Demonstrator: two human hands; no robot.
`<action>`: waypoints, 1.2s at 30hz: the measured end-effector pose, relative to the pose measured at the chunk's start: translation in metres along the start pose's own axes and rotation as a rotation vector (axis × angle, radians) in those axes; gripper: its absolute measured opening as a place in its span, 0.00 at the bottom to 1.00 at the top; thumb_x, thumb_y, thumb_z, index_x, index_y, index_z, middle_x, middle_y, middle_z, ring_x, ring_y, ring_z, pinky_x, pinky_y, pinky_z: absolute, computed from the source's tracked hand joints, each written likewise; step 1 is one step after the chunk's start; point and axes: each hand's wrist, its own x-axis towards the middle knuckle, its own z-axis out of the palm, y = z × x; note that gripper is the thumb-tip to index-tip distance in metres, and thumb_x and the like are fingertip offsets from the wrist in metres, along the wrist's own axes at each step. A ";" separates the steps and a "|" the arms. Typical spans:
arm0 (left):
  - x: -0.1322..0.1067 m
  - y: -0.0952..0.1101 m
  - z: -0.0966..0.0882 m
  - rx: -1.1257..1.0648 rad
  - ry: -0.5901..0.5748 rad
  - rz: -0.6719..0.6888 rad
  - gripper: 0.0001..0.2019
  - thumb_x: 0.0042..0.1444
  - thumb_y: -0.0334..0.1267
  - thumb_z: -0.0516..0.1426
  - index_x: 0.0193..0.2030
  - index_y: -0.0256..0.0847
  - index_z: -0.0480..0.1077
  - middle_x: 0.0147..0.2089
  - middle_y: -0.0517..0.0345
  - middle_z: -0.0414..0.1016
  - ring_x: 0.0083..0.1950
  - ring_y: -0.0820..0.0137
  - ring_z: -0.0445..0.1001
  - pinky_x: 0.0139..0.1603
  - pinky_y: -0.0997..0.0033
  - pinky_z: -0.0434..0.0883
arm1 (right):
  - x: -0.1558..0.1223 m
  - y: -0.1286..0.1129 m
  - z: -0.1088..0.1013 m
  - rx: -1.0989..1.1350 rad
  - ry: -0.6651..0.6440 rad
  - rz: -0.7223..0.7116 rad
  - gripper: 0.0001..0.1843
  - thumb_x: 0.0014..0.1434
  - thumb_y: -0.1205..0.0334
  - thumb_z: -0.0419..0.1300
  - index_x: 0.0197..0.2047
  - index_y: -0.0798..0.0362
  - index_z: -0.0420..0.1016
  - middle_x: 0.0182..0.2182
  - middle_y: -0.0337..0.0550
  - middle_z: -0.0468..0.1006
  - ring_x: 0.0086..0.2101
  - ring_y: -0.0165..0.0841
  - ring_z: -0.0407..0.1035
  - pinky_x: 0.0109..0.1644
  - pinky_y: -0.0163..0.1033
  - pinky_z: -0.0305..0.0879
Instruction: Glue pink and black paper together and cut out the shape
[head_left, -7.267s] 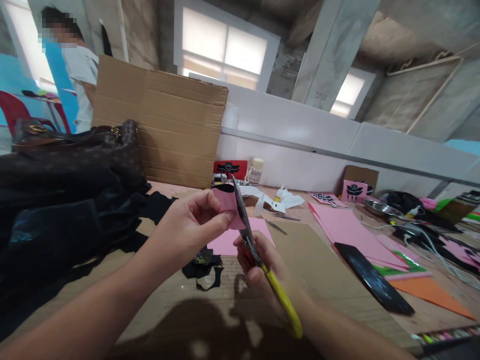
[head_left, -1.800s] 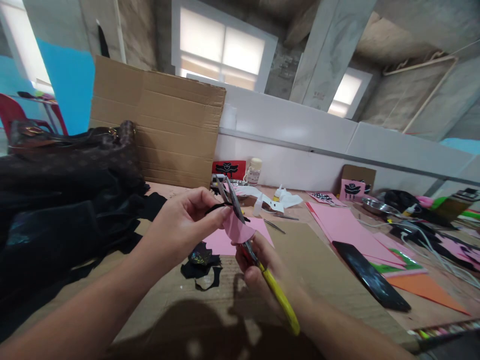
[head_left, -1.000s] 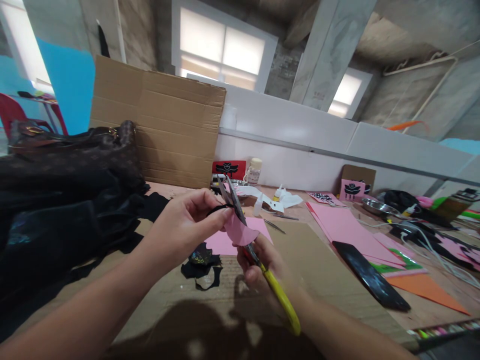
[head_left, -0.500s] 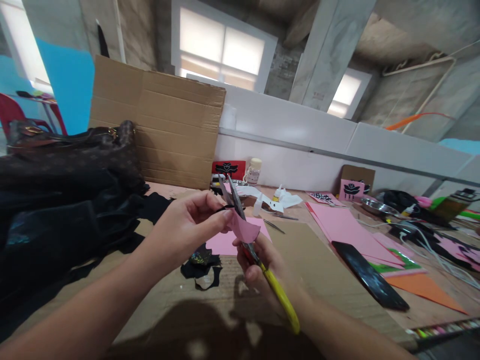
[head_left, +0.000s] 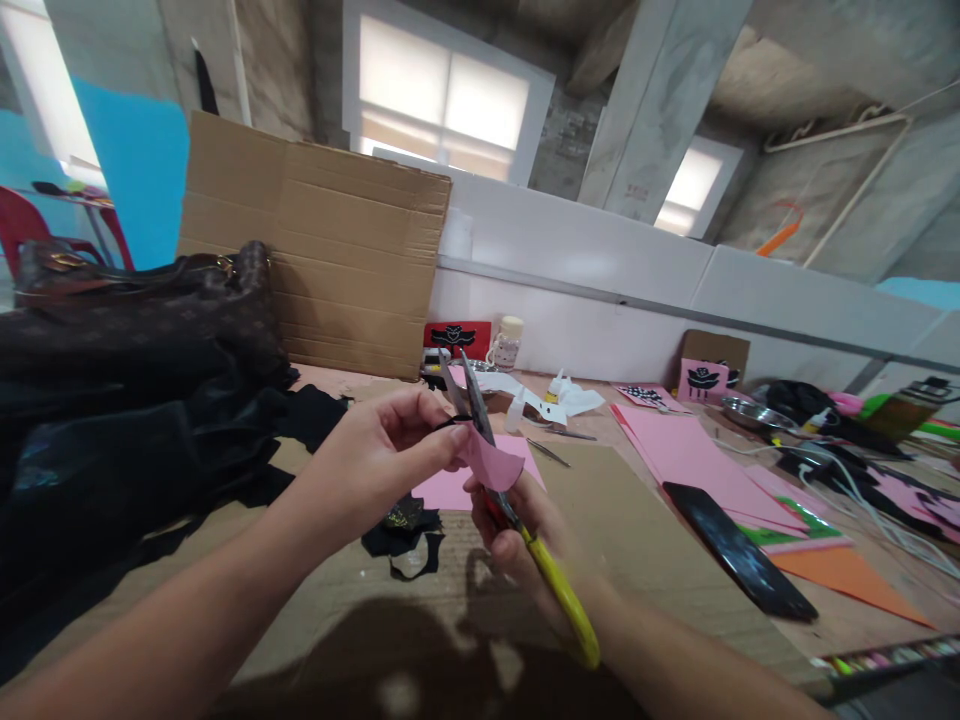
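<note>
My right hand (head_left: 517, 525) grips a pair of scissors (head_left: 559, 585) with yellow handles, its blades pointing up and away from me and parted at the tips. Between finger and thumb, my left hand (head_left: 401, 440) pinches a small pink paper piece (head_left: 493, 462) with a black strip along it. The paper lies against the blades, its loose end curling over them. Below on the cardboard are black scraps (head_left: 405, 545), one with a ring-like hole. A flat pink sheet (head_left: 442, 488) lies behind my hands, partly covered by them.
A dark handbag (head_left: 142, 320) and black material (head_left: 150, 440) fill the left side, before an upright cardboard panel (head_left: 315, 260). To the right lie a phone (head_left: 739, 550), pink sheets (head_left: 690, 460) and orange paper (head_left: 855, 580). Tweezers (head_left: 549, 453) and a small glue bottle (head_left: 555, 388) sit farther back.
The scissors and pink paper have shifted very slightly in my hands. Both hands stay in nearly the same place.
</note>
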 end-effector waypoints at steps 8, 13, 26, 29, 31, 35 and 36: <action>-0.001 -0.002 0.001 -0.023 -0.031 -0.002 0.12 0.56 0.41 0.66 0.29 0.41 0.69 0.31 0.61 0.80 0.34 0.73 0.78 0.38 0.76 0.73 | -0.002 -0.004 0.000 -0.012 0.000 0.021 0.30 0.55 0.30 0.63 0.50 0.44 0.70 0.33 0.39 0.64 0.33 0.33 0.62 0.35 0.38 0.62; 0.000 -0.003 0.001 -0.024 -0.041 0.001 0.13 0.56 0.42 0.66 0.29 0.41 0.69 0.32 0.60 0.81 0.35 0.71 0.79 0.39 0.74 0.73 | -0.002 -0.004 0.001 -0.009 -0.004 0.027 0.30 0.55 0.30 0.63 0.49 0.45 0.69 0.32 0.38 0.63 0.31 0.33 0.60 0.33 0.37 0.59; 0.000 -0.005 0.001 -0.033 -0.039 -0.022 0.13 0.55 0.43 0.67 0.29 0.41 0.69 0.32 0.60 0.81 0.36 0.72 0.79 0.39 0.75 0.72 | -0.001 -0.005 0.001 0.013 -0.024 -0.010 0.29 0.58 0.33 0.63 0.50 0.47 0.69 0.31 0.37 0.63 0.30 0.31 0.58 0.32 0.36 0.56; 0.000 -0.003 0.002 -0.044 -0.034 -0.020 0.13 0.55 0.42 0.67 0.29 0.41 0.69 0.31 0.61 0.81 0.35 0.73 0.78 0.38 0.76 0.72 | -0.001 -0.006 0.001 0.026 -0.013 -0.010 0.29 0.57 0.33 0.64 0.50 0.47 0.69 0.31 0.38 0.64 0.30 0.31 0.59 0.32 0.36 0.56; -0.001 -0.003 0.002 -0.045 -0.025 -0.022 0.12 0.55 0.41 0.67 0.28 0.41 0.69 0.31 0.61 0.81 0.35 0.73 0.78 0.38 0.77 0.72 | 0.000 -0.007 0.001 0.022 -0.008 0.003 0.30 0.56 0.33 0.64 0.49 0.47 0.69 0.31 0.38 0.64 0.30 0.31 0.59 0.32 0.36 0.56; -0.002 -0.002 0.000 -0.040 -0.014 0.007 0.12 0.55 0.40 0.67 0.28 0.41 0.70 0.30 0.63 0.80 0.33 0.75 0.77 0.36 0.80 0.73 | 0.001 -0.008 0.002 0.017 -0.008 0.019 0.31 0.55 0.33 0.65 0.48 0.49 0.68 0.30 0.37 0.64 0.28 0.30 0.58 0.29 0.35 0.54; -0.002 -0.001 0.000 -0.031 -0.015 0.020 0.11 0.55 0.40 0.67 0.28 0.41 0.71 0.29 0.64 0.79 0.32 0.76 0.77 0.35 0.81 0.72 | 0.001 -0.008 0.002 0.016 -0.009 0.019 0.31 0.55 0.32 0.65 0.48 0.49 0.68 0.29 0.36 0.64 0.27 0.29 0.57 0.28 0.34 0.53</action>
